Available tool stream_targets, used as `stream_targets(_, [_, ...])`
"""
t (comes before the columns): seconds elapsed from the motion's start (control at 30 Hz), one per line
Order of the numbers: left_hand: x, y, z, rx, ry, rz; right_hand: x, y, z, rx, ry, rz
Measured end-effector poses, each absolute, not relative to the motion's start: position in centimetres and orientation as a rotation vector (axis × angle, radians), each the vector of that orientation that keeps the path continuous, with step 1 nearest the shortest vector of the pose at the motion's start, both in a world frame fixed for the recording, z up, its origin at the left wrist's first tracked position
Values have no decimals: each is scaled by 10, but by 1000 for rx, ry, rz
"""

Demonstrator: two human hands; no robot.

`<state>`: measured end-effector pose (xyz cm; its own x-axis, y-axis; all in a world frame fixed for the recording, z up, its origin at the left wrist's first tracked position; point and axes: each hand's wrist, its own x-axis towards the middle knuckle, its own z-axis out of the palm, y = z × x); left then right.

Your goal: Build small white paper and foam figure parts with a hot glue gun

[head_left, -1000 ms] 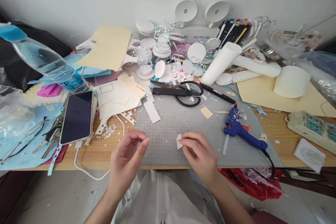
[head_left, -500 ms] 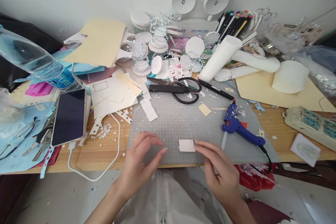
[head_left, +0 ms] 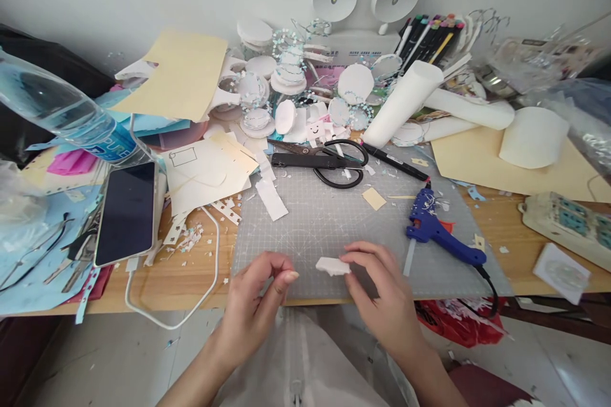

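Observation:
My right hand [head_left: 382, 292] pinches a small white paper piece [head_left: 333, 266] by its right end, between thumb and fingertips. The piece is tilted, with a ragged near edge, just over the grey cutting mat [head_left: 305, 229]. To its left is my left hand [head_left: 262, 296], thumb and forefinger brought together, with nothing visible between them. A gap separates it from the paper. Farther back on the mat lie black-handled scissors [head_left: 340, 168], a black utility knife [head_left: 305, 161], a white paper strip [head_left: 272, 199] and a cream paper square [head_left: 373, 199].
On the right, a blue glue gun [head_left: 434, 229] rests with its cord over the table edge. A phone [head_left: 126, 213] and water bottle [head_left: 67, 111] stand left. White rolls [head_left: 405, 102], paper decorations [head_left: 289, 73] and markers [head_left: 429, 44] crowd the back. A power strip [head_left: 568, 222] lies far right.
My right hand has moved left, taken hold of the white paper piece and tilted it off the mat. My left thumb and forefinger have closed together.

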<state>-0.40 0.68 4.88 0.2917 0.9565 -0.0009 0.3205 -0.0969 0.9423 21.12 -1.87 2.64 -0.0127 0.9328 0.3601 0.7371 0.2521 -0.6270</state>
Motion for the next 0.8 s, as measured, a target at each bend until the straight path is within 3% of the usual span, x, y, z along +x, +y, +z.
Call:
stream_targets(0.27, [8, 12, 67, 1243, 1026, 720, 187, 2, 61, -1218, -1837, 23])
stream_targets(0.37, [9, 13, 76, 1176, 989, 747, 181, 2, 66, -1139, -1886, 44])
stream_targets(0.67, [3, 8, 86, 1377, 906, 852, 176, -7, 76, -1115, -1469, 947])
stream_targets(0.8, [3, 10, 85, 1451, 866, 840, 173, -4, 78, -1044, -1478, 987])
